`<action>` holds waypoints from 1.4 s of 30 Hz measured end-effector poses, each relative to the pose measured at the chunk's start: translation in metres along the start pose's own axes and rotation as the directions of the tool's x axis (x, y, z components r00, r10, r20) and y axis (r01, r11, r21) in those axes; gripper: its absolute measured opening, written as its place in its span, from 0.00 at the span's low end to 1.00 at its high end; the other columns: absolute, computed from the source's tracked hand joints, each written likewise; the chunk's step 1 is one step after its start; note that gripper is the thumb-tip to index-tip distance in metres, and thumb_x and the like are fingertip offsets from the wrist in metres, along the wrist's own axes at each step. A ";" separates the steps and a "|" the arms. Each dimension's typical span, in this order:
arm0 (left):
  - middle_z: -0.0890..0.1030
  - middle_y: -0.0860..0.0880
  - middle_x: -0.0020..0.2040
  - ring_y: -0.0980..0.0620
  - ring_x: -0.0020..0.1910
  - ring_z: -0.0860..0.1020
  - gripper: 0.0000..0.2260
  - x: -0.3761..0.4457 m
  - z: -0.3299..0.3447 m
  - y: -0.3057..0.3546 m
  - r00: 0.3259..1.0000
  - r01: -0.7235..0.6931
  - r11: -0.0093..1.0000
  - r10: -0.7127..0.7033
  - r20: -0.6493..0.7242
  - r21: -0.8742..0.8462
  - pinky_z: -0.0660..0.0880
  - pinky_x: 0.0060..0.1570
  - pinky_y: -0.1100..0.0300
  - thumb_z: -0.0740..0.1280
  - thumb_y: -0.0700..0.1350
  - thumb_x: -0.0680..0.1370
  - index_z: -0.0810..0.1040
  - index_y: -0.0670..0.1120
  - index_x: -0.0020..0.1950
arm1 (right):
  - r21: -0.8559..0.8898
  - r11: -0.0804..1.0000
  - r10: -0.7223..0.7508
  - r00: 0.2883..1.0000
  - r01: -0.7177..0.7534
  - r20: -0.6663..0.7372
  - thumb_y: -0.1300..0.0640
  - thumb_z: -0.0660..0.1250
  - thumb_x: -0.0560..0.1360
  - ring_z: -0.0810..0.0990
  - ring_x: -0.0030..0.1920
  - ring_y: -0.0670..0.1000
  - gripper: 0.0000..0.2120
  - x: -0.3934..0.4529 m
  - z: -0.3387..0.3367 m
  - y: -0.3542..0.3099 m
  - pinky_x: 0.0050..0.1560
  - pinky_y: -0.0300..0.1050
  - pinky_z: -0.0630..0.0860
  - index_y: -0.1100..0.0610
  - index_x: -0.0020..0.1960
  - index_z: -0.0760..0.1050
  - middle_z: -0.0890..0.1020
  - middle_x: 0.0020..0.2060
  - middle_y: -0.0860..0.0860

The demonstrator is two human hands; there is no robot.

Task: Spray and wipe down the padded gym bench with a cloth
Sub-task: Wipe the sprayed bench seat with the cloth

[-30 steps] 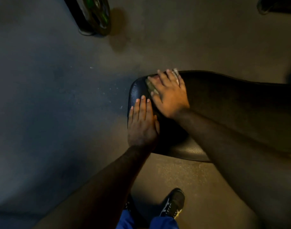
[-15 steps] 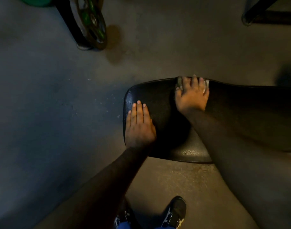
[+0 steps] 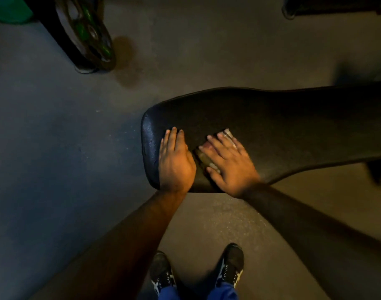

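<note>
The black padded bench point(image 3: 271, 118) runs from the middle of the view off to the right, its rounded end pointing left. My left hand point(image 3: 175, 161) lies flat on that end near the front edge, fingers together, holding nothing. My right hand point(image 3: 228, 163) presses flat on a light cloth point(image 3: 227, 133) just to the right of it. Only small bits of the cloth show past the fingertips and under the thumb. No spray bottle is in view.
A weight plate with green markings point(image 3: 92, 37) leans on a dark stand at the upper left. A dark frame foot point(image 3: 293, 11) sits at the top right. My two dark shoes point(image 3: 196, 269) stand on the floor below the bench.
My right hand has slid the cloth from the bench's far edge back toward the near edge, close to the left hand. The left hand stayed on the bench end.
</note>
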State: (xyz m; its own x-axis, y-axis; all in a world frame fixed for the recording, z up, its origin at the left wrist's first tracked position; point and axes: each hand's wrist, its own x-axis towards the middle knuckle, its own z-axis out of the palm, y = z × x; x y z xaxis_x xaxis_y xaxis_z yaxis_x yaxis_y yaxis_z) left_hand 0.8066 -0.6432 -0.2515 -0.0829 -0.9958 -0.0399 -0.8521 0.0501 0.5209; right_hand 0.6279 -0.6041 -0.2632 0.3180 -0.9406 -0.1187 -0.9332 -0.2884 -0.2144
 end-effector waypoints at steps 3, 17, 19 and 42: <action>0.65 0.44 0.76 0.48 0.77 0.58 0.20 0.004 0.002 0.007 0.997 -0.067 0.998 0.067 -0.033 -0.018 0.53 0.76 0.54 0.55 0.42 0.82 0.66 0.43 0.74 | 0.051 0.852 0.523 0.847 -0.520 -0.094 0.39 0.52 0.78 0.55 0.81 0.59 0.31 -0.005 -0.006 0.030 0.78 0.67 0.54 0.47 0.79 0.62 0.62 0.80 0.54; 0.58 0.44 0.79 0.46 0.78 0.53 0.25 0.037 0.040 0.038 0.996 -0.084 0.965 0.075 0.046 0.246 0.48 0.76 0.51 0.53 0.53 0.83 0.60 0.45 0.77 | 0.072 0.952 0.303 0.950 -0.298 -0.073 0.42 0.53 0.80 0.54 0.81 0.58 0.29 -0.023 0.000 0.026 0.78 0.67 0.52 0.46 0.80 0.60 0.61 0.80 0.53; 0.58 0.43 0.79 0.46 0.78 0.54 0.25 0.037 0.041 0.040 0.997 -0.071 0.954 0.062 0.042 0.293 0.48 0.76 0.51 0.53 0.54 0.82 0.59 0.45 0.78 | 0.063 0.997 -0.056 0.998 0.054 0.036 0.42 0.54 0.79 0.55 0.81 0.57 0.28 -0.029 -0.008 0.064 0.78 0.65 0.52 0.45 0.79 0.62 0.62 0.80 0.52; 0.58 0.38 0.78 0.41 0.78 0.55 0.25 0.043 0.038 0.053 0.977 -0.140 0.912 0.063 0.205 0.386 0.51 0.76 0.46 0.51 0.52 0.83 0.59 0.44 0.77 | 0.106 0.853 0.518 0.854 -0.511 -0.051 0.40 0.50 0.77 0.58 0.80 0.60 0.31 0.109 -0.036 0.155 0.77 0.63 0.54 0.49 0.78 0.65 0.65 0.79 0.55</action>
State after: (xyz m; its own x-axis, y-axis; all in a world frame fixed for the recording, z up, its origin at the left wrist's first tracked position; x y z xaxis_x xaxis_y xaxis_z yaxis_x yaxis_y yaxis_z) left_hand 0.7383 -0.6808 -0.2585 -0.2410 -0.9535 -0.1809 -0.9647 0.2150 0.1517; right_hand 0.5116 -0.7581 -0.2746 -0.2202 -0.9617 -0.1631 -0.9408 0.2536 -0.2248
